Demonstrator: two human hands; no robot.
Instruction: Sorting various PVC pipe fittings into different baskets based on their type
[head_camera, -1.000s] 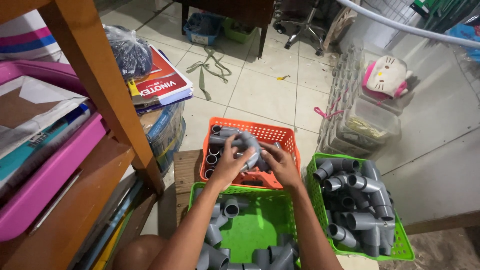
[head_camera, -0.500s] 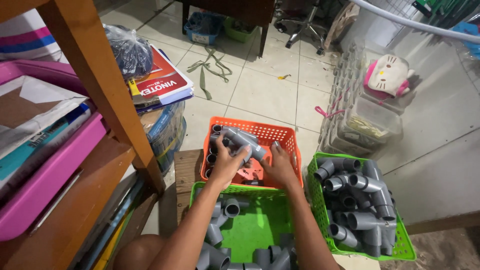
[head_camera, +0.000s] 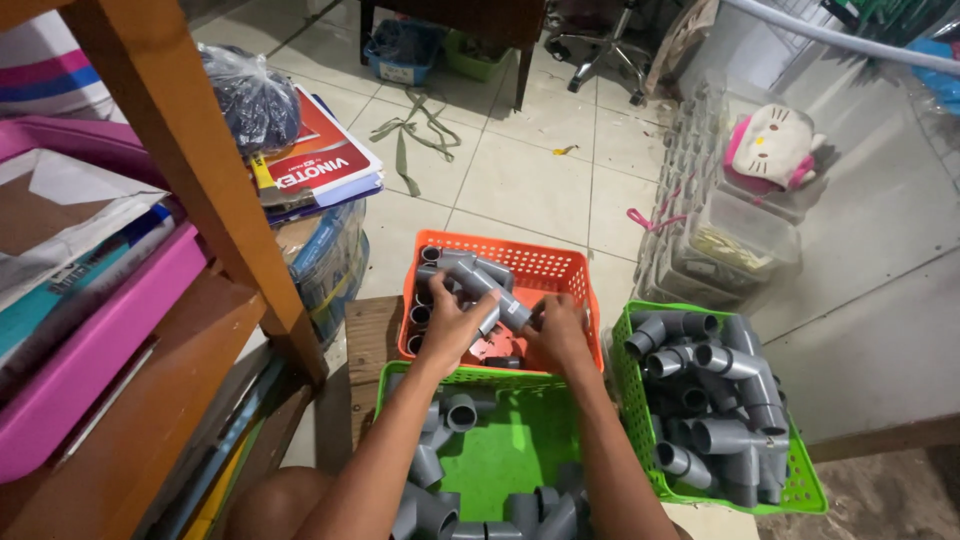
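The grey plastic pipe fitting (head_camera: 497, 297), an assembly of short tubes joined at angles, sits above the orange plastic mesh basket (head_camera: 548, 270), held up over its open top by both hands.

From the head camera, the only view here, the left hand (head_camera: 455, 325) wraps the lower left end of the fitting, fingers curled round it in a firm grasp. The right hand (head_camera: 562, 330) closes on the right end, thumb and fingers pinching the tube near its socket. Gripping the two ends lets each hand brace against the other, which suits pushing or twisting parts at a joint (whether the pieces are fully seated I cannot tell, as the fingers cover the joint).

The orange basket already stands several grey fittings upright along its left wall, sockets facing up, so they pack close. Nearer the person, the green plastic basket (head_camera: 520, 378) holds loose grey elbows around a bare middle, within easy reach of both forearms. To the right, a second green mesh basket (head_camera: 800, 480) is piled with larger grey elbows and tees.

A wooden shelf post (head_camera: 205, 170) rises at the left, beside a pink plastic tray (head_camera: 90, 350).
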